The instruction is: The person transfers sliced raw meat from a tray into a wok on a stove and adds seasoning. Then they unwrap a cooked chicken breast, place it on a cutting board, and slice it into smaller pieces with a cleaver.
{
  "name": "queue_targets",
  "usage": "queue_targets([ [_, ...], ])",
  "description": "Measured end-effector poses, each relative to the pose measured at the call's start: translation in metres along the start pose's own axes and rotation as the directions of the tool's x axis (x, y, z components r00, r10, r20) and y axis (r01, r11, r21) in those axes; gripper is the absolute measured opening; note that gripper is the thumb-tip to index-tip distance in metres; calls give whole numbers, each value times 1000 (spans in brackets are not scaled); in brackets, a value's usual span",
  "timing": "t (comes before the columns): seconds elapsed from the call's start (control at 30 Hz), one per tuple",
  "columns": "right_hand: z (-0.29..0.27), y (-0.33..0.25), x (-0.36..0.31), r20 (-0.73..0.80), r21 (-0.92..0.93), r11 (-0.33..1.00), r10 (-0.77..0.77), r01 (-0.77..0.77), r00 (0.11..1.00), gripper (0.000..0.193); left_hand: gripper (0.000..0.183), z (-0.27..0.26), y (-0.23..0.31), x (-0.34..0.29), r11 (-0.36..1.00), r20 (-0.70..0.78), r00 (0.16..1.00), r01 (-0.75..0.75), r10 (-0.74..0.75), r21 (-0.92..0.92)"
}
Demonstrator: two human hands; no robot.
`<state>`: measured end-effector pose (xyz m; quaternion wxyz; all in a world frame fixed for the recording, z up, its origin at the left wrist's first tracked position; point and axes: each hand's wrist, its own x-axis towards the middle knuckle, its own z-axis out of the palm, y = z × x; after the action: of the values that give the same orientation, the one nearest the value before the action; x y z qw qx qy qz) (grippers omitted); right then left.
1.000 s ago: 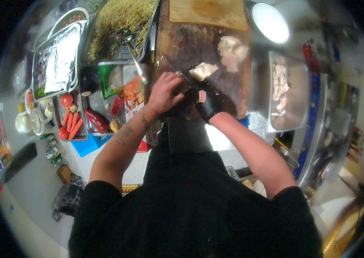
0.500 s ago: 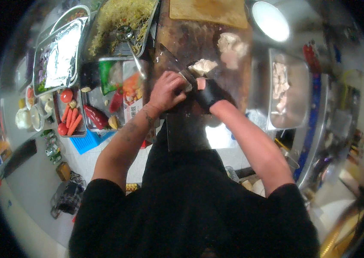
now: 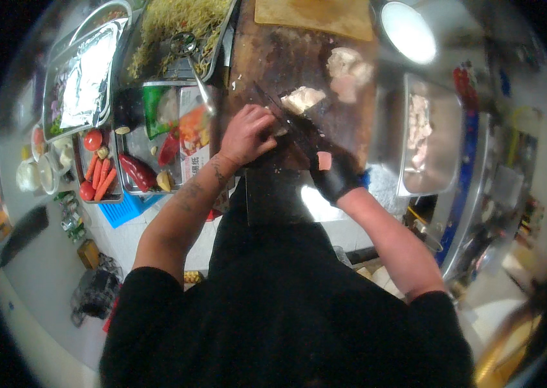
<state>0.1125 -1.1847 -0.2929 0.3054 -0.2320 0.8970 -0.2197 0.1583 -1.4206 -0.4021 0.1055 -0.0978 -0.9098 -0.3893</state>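
Observation:
My bare left hand (image 3: pixel 247 134) rests with curled fingers on the dark wooden cutting board (image 3: pixel 299 64), pressing on something small that I cannot make out. My right hand (image 3: pixel 333 173), in a black glove, grips the handle of a dark knife (image 3: pixel 283 115); its blade runs up and left past my left fingers. A pale piece of raw meat (image 3: pixel 302 98) lies just beyond the blade. More pale meat pieces (image 3: pixel 347 70) sit farther back on the board.
A metal tray of cut meat (image 3: pixel 423 132) stands right of the board. Left are trays with peppers and packets (image 3: pixel 163 139), carrots and tomatoes (image 3: pixel 95 169), noodles with tongs (image 3: pixel 179 26) and a foil-covered tray (image 3: pixel 86 71). A light wooden board (image 3: pixel 315 11) lies at the back.
My right hand has drawn back toward me with the knife, and my left hand has shifted slightly on the board. The meat pieces lie as before.

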Motion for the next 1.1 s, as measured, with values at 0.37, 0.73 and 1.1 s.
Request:
queue_targets([
  [0.37,74,44,78,-98,-198,940,-299,276,949,38,41,1,-6,0,1000,34,999,10,-9,-19],
  [0.73,28,10,78,142,-67,983,-161,172,977,27,41,7,-6,-7,995,32,996,-80,78,60],
  [1.1,21,18,13,-154,59,964,-248,260,956,51,40,2,0,-3,997,30,997,-76,77,-19],
])
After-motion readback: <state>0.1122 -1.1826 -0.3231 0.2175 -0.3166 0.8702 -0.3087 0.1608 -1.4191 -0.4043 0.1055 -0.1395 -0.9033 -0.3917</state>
